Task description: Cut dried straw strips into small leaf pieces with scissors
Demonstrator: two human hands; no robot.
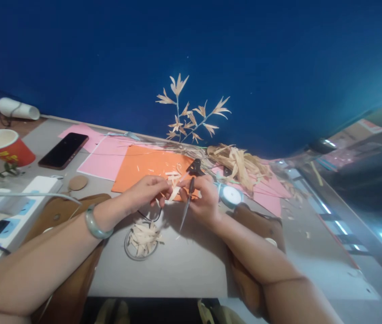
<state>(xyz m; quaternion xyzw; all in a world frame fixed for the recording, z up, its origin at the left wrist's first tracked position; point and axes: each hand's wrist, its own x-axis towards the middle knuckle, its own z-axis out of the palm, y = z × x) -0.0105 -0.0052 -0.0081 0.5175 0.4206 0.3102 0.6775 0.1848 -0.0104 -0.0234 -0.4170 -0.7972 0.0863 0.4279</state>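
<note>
My left hand (152,191) is closed in a pinch on a pale strip of dried husk (174,193). My right hand (204,200) is wrapped around scissors (186,213), their blades slanting down toward me; its fingertips come close to the same strip, and whether they touch it I cannot tell. Just beyond the hands lies an orange sheet (140,164) scattered with small pale scraps. A dark object (195,167) shows behind my right hand, its kind unclear. Below the hands, a small round dish (128,249) is heaped with cut husk pieces (144,238).
Branching husk flowers (179,85) stand against the blue panel. A pile of dried husks (241,164) and a ribbon spool (231,196) lie to the right. On the left are a phone (63,150), a red paper cup (11,150) and a power strip (18,220) with cables.
</note>
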